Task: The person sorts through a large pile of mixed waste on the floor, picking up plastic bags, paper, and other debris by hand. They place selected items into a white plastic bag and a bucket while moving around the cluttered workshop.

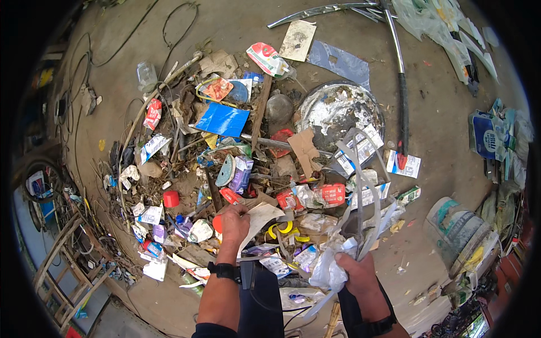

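My left hand [234, 224] reaches into a heap of mixed rubbish, its fingers curled. What they pinch is hidden. A beige cardboard sheet [260, 217] lies against its right side, an orange-red round piece [217, 224] shows at its left, and a red packet [231, 196] lies just beyond the fingertips. My right hand [360, 276] is closed round a bunch of crumpled white plastic [329, 270], held above the heap's near right edge. Pale plastic straps [376, 217] loop up and away from this bunch. A yellow tape ring [280, 229] lies between the hands.
Beyond the heap lie a blue panel [222, 119] and a round lid [344, 112] crusted white. A dark-handled metal rod [402, 96] stretches across the ground at the far right. A dirty bucket [459, 231] lies tipped at right. Wooden frames [67, 265] stand at left.
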Tool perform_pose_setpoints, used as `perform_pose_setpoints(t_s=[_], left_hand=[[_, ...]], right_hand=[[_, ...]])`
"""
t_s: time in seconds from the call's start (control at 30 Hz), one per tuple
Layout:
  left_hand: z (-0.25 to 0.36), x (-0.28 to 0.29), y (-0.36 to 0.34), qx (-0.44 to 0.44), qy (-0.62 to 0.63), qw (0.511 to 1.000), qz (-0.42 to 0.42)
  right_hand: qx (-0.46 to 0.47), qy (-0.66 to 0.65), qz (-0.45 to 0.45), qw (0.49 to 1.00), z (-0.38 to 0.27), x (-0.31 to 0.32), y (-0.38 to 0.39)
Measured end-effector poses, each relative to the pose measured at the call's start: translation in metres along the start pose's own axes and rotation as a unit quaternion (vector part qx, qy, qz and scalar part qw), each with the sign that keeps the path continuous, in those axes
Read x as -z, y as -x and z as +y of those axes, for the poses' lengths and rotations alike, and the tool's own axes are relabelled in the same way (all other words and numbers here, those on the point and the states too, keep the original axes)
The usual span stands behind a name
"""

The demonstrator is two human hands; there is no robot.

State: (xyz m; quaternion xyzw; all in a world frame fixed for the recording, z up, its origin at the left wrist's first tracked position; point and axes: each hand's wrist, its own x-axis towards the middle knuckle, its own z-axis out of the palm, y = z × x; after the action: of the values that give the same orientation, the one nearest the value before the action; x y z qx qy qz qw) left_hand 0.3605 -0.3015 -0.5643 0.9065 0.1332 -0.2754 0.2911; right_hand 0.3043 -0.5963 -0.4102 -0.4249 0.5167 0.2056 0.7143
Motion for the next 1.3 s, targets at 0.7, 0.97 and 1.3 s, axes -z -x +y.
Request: perform_pose_setpoints(t_s=[0.7, 0.97, 1.3], left_hand=[[0.142, 0.06, -0.057, -0.013, 0.279, 0.958, -0.071], [0.16, -0.066, -0.118, 0.106, 0.346, 0.931, -0.059], [0.154, -0.094, -0.112, 0.082, 0.318, 0.944, 0.001]], right_hand=[[-0.018, -0.025, -0.001, 1.0, -0.014, 0.005, 0.0], [-0.005, -0.031, 0.018, 0.999, -0.026, 0.014, -0.003], [-0.027, -0.008, 0.017, 0.999, -0.031, 0.012, -0.005]])
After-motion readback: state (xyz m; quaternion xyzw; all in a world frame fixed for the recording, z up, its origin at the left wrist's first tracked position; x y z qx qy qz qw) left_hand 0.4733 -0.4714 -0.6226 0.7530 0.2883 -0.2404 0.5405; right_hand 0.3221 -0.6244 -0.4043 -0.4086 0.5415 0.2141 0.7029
